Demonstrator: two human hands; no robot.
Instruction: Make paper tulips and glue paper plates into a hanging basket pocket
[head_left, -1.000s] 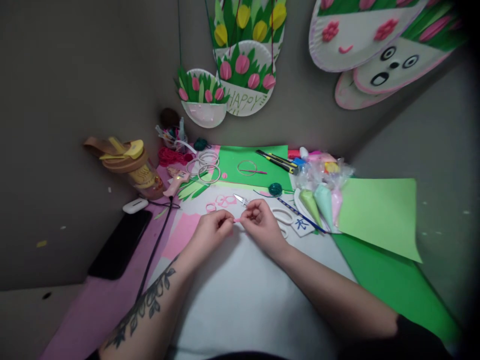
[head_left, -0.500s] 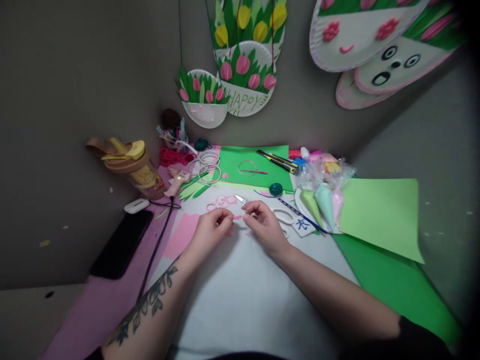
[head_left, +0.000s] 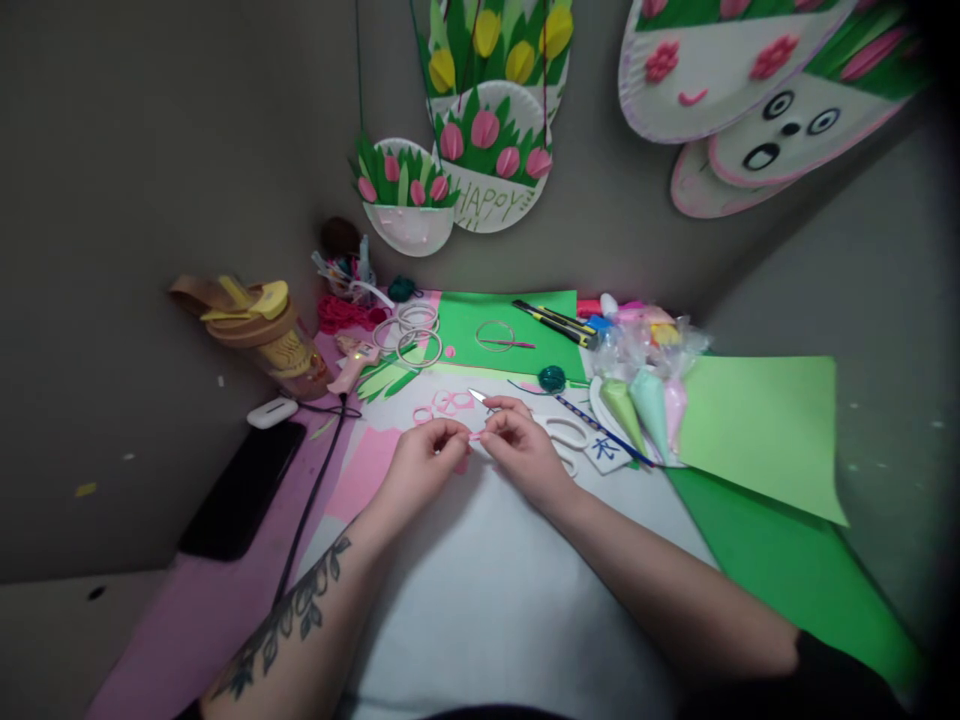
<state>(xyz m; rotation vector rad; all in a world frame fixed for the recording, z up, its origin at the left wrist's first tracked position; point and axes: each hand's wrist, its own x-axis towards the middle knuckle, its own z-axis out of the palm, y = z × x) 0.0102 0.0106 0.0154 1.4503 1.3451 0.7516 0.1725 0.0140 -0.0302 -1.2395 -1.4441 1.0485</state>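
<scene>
Between my fingertips is a small pink paper piece (head_left: 475, 436), pinched from both sides above the white work surface. My left hand (head_left: 426, 458) is closed on its left end. My right hand (head_left: 525, 455) pinches the other end, its fingers largely covering it. Just behind my right fingers lie white-handled scissors (head_left: 568, 433), with the blade tip pointing left. Pink paper scraps with cut-out holes (head_left: 452, 402) lie beyond my hands, and pink paper (head_left: 365, 470) is under and beside my left hand.
A pink glue gun (head_left: 355, 368) with its cord, a black phone (head_left: 244, 490) and a tumbler (head_left: 270, 335) stand at the left. Craft knives (head_left: 555, 325) lie on green paper at the back. Piping bags (head_left: 649, 412) and light green paper (head_left: 761, 430) are at the right.
My right hand has moved slightly left, closer to my left hand, and its fingertips now meet the pink paper piece. The rest of the table looks the same.
</scene>
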